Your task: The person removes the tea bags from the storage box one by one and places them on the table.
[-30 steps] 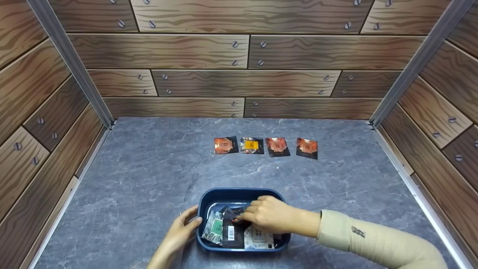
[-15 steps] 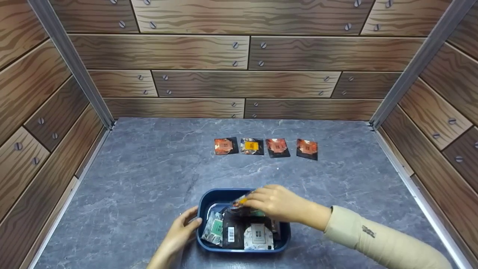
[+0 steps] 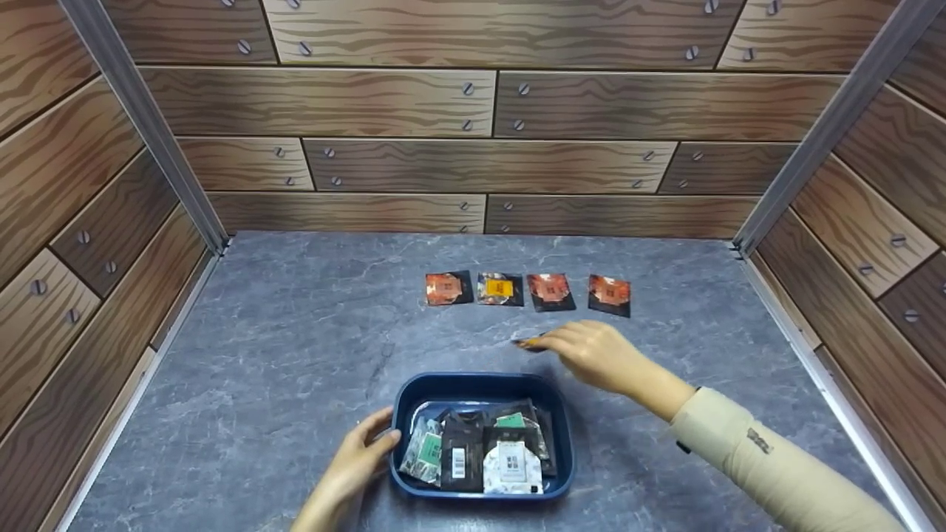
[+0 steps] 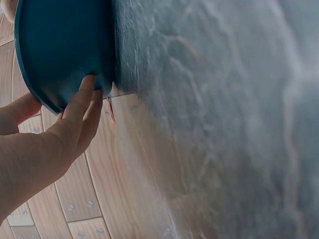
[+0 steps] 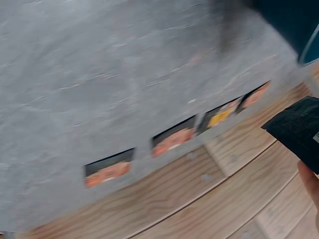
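My left hand (image 3: 355,454) holds the left end of a dark blue plastic tub (image 3: 480,381), thumb at the rim and fingers against the outer wall (image 4: 75,30). Inside the tub lie several flat packets, among them a black one with a barcode label (image 3: 460,465), a white one (image 3: 511,464) and a green-labelled one (image 3: 425,452). Above the table beyond the tub, my right hand (image 3: 599,355) pinches a small packet (image 3: 529,343) that shows an orange-yellow edge. The right wrist view shows this packet's black back (image 5: 296,130), with one fingertip at its edge.
Several packets lie in a row toward the back of the grey marbled table (image 3: 295,332): a red-orange one (image 3: 448,287) at the left, a yellow-labelled one (image 3: 500,288), then red ones (image 3: 550,291). Wood-patterned walls (image 3: 414,162) enclose the back and sides.
My right hand has drawn the orange-yellow packet out of the tub and carried it up and right toward the row. The left hand and tub have stayed in place.
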`<state>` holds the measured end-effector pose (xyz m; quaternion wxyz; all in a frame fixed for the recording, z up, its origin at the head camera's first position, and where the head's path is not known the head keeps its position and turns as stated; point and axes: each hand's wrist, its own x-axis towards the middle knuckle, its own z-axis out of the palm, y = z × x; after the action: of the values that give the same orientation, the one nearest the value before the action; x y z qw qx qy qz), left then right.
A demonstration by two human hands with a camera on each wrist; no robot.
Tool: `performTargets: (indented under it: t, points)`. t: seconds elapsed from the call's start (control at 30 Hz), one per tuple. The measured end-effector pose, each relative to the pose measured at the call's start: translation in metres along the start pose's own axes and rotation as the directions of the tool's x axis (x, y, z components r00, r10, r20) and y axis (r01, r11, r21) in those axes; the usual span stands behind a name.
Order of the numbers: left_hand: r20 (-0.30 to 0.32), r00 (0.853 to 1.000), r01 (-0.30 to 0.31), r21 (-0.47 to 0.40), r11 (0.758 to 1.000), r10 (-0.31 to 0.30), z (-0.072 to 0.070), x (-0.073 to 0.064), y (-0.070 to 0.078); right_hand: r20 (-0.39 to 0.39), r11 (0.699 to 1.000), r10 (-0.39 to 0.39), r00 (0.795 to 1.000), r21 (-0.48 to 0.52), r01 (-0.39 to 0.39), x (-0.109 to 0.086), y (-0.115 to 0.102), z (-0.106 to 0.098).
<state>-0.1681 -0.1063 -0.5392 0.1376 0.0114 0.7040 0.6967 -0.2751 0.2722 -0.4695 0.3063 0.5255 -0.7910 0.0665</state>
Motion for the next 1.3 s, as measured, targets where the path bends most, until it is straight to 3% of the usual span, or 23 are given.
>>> performTargets:
  t: [0.33,0.5,0.6,0.73,0.93,1.3]
  points:
    - [0.011,1.000,0.006,-0.016,1.000,-0.006,0.000,-0.001,0.000,0.010,0.985,0.169,0.986,-0.039,-0.168,-0.044,0.044,-0.005]
    - [0.004,1.000,0.009,-0.016,1.000,-0.009,0.000,-0.001,-0.001,0.000,0.959,0.264,0.964,-0.103,-0.263,-0.071,0.066,-0.009]
    - [-0.001,1.000,0.016,-0.012,1.000,-0.016,0.000,0.000,-0.001,-0.007,0.931,0.342,0.940,-0.137,-0.340,-0.087,0.077,-0.011]
    - [-0.003,1.000,0.012,-0.006,1.000,-0.012,0.000,0.000,-0.001,-0.006,0.874,0.462,0.887,-0.166,-0.456,-0.104,0.087,-0.012]
    - [0.007,1.000,0.010,-0.015,1.000,-0.010,0.001,0.000,-0.001,0.029,0.779,0.614,0.789,-0.182,-0.600,-0.125,0.099,-0.010]
    - [0.005,1.000,0.022,-0.018,1.000,-0.022,0.000,0.000,0.000,0.113,0.612,0.790,0.603,-0.213,-0.762,-0.147,0.112,-0.007]
